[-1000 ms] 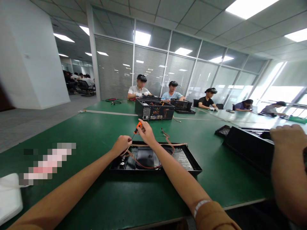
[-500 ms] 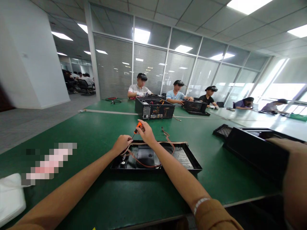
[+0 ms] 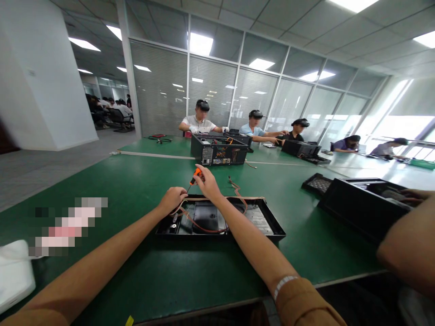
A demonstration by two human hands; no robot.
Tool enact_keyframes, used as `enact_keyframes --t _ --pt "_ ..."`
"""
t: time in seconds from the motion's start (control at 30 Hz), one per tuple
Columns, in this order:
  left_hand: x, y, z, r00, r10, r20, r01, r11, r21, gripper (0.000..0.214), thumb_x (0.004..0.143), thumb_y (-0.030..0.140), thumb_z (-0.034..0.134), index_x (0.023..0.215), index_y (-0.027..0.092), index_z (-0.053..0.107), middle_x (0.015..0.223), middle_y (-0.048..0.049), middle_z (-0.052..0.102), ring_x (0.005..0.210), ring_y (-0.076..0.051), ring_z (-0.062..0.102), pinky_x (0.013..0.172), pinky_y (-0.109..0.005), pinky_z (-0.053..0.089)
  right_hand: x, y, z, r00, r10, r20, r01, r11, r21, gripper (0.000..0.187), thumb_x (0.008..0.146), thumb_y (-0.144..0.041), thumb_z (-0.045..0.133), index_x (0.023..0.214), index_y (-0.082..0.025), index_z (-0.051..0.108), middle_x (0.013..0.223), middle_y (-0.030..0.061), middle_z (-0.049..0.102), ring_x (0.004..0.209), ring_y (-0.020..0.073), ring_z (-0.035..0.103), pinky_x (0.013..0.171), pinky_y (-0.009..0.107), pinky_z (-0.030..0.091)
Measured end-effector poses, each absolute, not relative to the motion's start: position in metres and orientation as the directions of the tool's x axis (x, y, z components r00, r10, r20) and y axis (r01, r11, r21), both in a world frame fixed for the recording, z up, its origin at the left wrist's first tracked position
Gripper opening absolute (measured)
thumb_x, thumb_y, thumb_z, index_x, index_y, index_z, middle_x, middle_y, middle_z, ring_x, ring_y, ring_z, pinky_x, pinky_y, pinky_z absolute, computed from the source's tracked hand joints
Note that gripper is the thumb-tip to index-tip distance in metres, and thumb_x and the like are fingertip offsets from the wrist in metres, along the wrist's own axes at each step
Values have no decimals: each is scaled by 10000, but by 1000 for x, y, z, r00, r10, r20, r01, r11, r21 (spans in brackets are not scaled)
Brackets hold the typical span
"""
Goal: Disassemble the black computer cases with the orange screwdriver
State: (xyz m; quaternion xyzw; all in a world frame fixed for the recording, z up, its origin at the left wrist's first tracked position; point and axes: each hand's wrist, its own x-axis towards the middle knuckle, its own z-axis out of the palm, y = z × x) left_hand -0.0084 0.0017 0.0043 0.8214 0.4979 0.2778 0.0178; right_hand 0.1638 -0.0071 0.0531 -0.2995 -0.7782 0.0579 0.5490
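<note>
A black computer case front panel (image 3: 274, 222) lies on the green table in front of me, its hollow inner side up. Thin reddish and pale wires (image 3: 195, 225) loop across it. My right hand (image 3: 208, 184) grips an orange and black screwdriver (image 3: 196, 175) above the panel's far left corner, shaft slanting down to the left. At that corner my left hand (image 3: 172, 200) is closed, fingertips by the screwdriver's tip. What those fingers pinch is hidden, as is the point the tip touches.
An open computer case (image 3: 219, 151) stands across the table (image 3: 142, 271). On the right, a neighbour's arm (image 3: 411, 240) reaches beside another black case (image 3: 363, 208). A white object (image 3: 15, 274) lies at the left edge. Several people work along the far side.
Both my hands stay at the panel's corner with the screwdriver almost unmoved. The neighbour's arm on the right has shifted. Across the table, a black case has moved right.
</note>
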Motion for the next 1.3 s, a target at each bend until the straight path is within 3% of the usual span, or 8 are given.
enact_keyframes --t 0.27,0.5,0.9,1.3 --pt "-8 0 3 376 805 460 832 -512 215 197 773 274 506 715 161 657 696 -53 652 642 -137 559 630 -221 354 164 -7 52 -269 508 818 417 827 -377 410 840 -281 442 1239 -191 406 930 64 507 737 123 495 713 246 452" --pt "-8 2 3 368 813 452 826 -509 244 189 758 261 507 721 156 660 717 -55 664 643 -132 572 627 -212 366 162 -10 56 -277 513 813 429 823 -373 420 836 -308 448 1239 -195 414 912 52 499 747 123 486 716 250 443" --pt "-8 1 4 347 828 439 839 -484 249 195 758 275 511 744 169 675 735 -56 672 678 -141 585 649 -216 374 161 -5 49 -228 592 773 406 779 -477 523 792 -307 509 1271 -185 342 905 30 510 645 87 485 715 252 442" --pt "-5 -6 10 361 822 440 845 -488 219 197 758 270 515 716 157 670 704 -57 663 644 -135 569 623 -215 361 160 -10 53 -248 546 800 428 802 -415 457 811 -229 462 1261 -209 387 926 49 480 714 114 471 715 253 443"
